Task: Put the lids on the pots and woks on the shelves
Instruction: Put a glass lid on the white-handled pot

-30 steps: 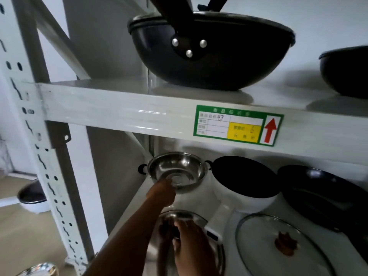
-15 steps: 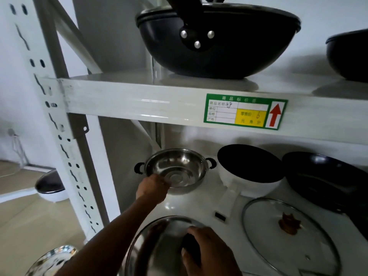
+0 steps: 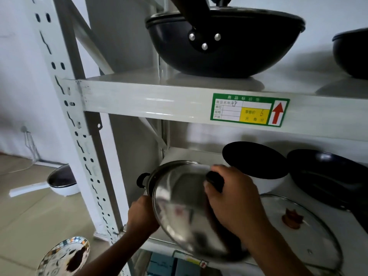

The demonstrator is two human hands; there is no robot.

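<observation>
My right hand (image 3: 237, 198) grips the black knob of a steel lid (image 3: 185, 212) and holds it tilted in front of the steel pot (image 3: 146, 179) on the lower shelf. The lid hides nearly all of the pot; only its rim and black left handle show. My left hand (image 3: 142, 216) is at the pot's front left edge, fingers hidden behind the lid. A white pan with a dark inside (image 3: 254, 160) and a black wok (image 3: 334, 178) stand to the right. A glass lid (image 3: 310, 230) lies flat in front of them.
A lidded black wok (image 3: 229, 48) and another black pan (image 3: 352, 52) sit on the upper shelf (image 3: 159, 100). The perforated white upright (image 3: 79, 136) stands at left. On the floor lie a white pan (image 3: 61, 182) and a shiny lid (image 3: 63, 257).
My right hand has lifted the steel lid from the shelf's front up and forward over the steel pot, tilting it. My left hand stays at the pot's front edge.
</observation>
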